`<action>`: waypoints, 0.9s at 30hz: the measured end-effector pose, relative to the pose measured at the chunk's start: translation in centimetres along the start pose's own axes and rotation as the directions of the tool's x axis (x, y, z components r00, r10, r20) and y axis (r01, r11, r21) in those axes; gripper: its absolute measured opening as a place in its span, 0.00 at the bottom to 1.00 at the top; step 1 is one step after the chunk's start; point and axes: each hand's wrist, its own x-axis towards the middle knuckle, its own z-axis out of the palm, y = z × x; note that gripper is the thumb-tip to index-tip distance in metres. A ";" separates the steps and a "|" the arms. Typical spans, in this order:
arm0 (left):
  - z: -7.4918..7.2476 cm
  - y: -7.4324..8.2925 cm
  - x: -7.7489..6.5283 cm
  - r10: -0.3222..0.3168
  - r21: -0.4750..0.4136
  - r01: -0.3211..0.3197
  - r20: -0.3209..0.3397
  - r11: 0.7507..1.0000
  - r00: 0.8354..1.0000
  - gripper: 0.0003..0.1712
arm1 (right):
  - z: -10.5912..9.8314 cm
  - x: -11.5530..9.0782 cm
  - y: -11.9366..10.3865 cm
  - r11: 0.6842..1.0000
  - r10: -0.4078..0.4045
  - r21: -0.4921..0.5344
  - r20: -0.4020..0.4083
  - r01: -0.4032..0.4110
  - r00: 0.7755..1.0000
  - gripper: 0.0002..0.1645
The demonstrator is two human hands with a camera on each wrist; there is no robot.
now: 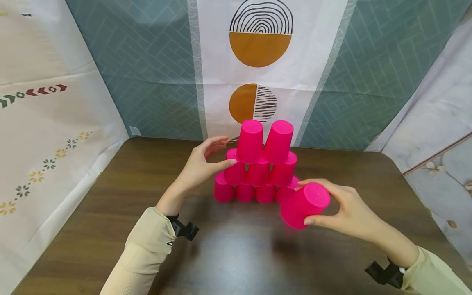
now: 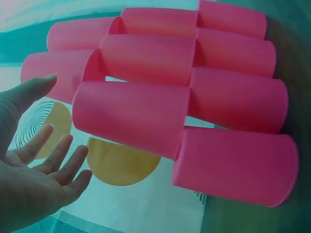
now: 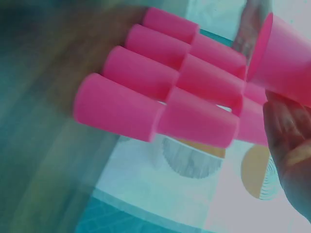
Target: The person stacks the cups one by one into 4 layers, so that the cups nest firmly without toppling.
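Observation:
Bright pink upside-down cups stand in a stepped stack: several in the bottom row (image 1: 244, 193), three in the middle row (image 1: 258, 174), and a left top cup (image 1: 250, 141) beside a right top cup (image 1: 279, 141). My right hand (image 1: 346, 209) grips a loose pink cup (image 1: 307, 203) between thumb and fingers, tilted, in front of the stack's right end. In the right wrist view this held cup (image 3: 289, 63) shows its open rim. My left hand (image 1: 199, 166) is beside the stack's upper left, fingers spread and holding nothing; its thumb overlaps the middle row's left cup in the head view.
The stack stands toward the back of a dark wooden table (image 1: 236, 254). Behind it hangs a patterned cloth (image 1: 158, 82) with a white panel, and a light cloth (image 1: 55, 123) hangs at the left. Each wrist bears a small black camera, such as the left one (image 1: 184, 229).

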 end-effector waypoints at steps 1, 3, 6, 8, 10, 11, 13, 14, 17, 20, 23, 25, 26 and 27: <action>0.0 -0.2 -0.2 -0.010 0.000 0.010 -0.008 1.000 1.000 0.33 | -0.3 0.3 0.0 1.000 -0.006 -0.015 -0.027 0.005 1.000 0.47; 0.0 -0.5 -0.8 -0.033 -0.003 0.033 -0.018 0.999 0.999 0.34 | -0.9 0.9 0.0 1.000 -0.012 -0.004 -0.064 0.012 0.998 0.49; 0.2 -0.8 -1.6 -0.049 -0.008 0.049 -0.013 0.999 0.999 0.35 | -1.5 1.8 -0.2 1.000 -0.017 0.022 -0.109 0.020 0.994 0.49; 0.3 -0.9 -2.2 -0.052 -0.013 0.052 -0.008 0.999 0.999 0.36 | -1.9 2.4 -0.3 0.999 -0.020 0.042 -0.134 0.026 0.991 0.48; 0.5 -1.0 -2.6 -0.055 -0.020 0.055 -0.005 0.998 0.998 0.36 | -2.3 3.0 -0.5 0.997 -0.021 0.065 -0.168 0.032 0.986 0.44; 0.6 -1.1 -2.8 -0.058 -0.022 0.058 -0.005 0.998 0.998 0.36 | -2.5 3.4 -0.6 0.996 -0.021 0.075 -0.186 0.036 0.982 0.41; 0.8 -1.2 -2.9 -0.074 -0.030 0.074 -0.009 0.997 0.997 0.36 | -3.0 4.1 -0.8 0.995 -0.005 0.096 -0.220 0.027 0.976 0.37; 0.9 -1.3 -3.0 -0.082 -0.034 0.082 -0.012 0.996 0.997 0.35 | -3.2 4.5 -1.0 0.995 0.004 0.097 -0.239 0.020 0.971 0.35; 1.1 -1.6 -3.0 -0.101 -0.051 0.100 -0.032 0.994 0.994 0.35 | -3.8 5.6 -1.4 0.994 0.052 0.107 -0.278 -0.023 0.959 0.32; 1.0 -2.0 -3.1 -0.124 -0.060 0.121 -0.049 0.991 0.991 0.35 | -4.2 7.0 -1.8 0.987 0.092 0.151 -0.315 -0.046 0.945 0.30; 0.7 -2.3 -3.3 -0.142 -0.047 0.139 -0.055 0.989 0.988 0.34 | -4.5 8.4 -2.2 0.973 0.115 0.228 -0.350 -0.035 0.930 0.28; 0.7 -2.5 -3.4 -0.137 -0.051 0.135 -0.055 0.990 0.989 0.34 | -4.7 9.4 -2.6 0.968 0.132 0.247 -0.363 -0.042 0.922 0.28; 0.7 -2.6 -3.4 -0.133 -0.053 0.131 -0.054 0.990 0.990 0.33 | -4.7 9.8 -2.7 0.967 0.137 0.251 -0.369 -0.044 0.919 0.28; 0.7 -2.6 -3.4 -0.129 -0.051 0.126 -0.054 0.991 0.990 0.33 | -4.8 10.3 -2.9 0.969 0.146 0.242 -0.369 -0.056 0.918 0.28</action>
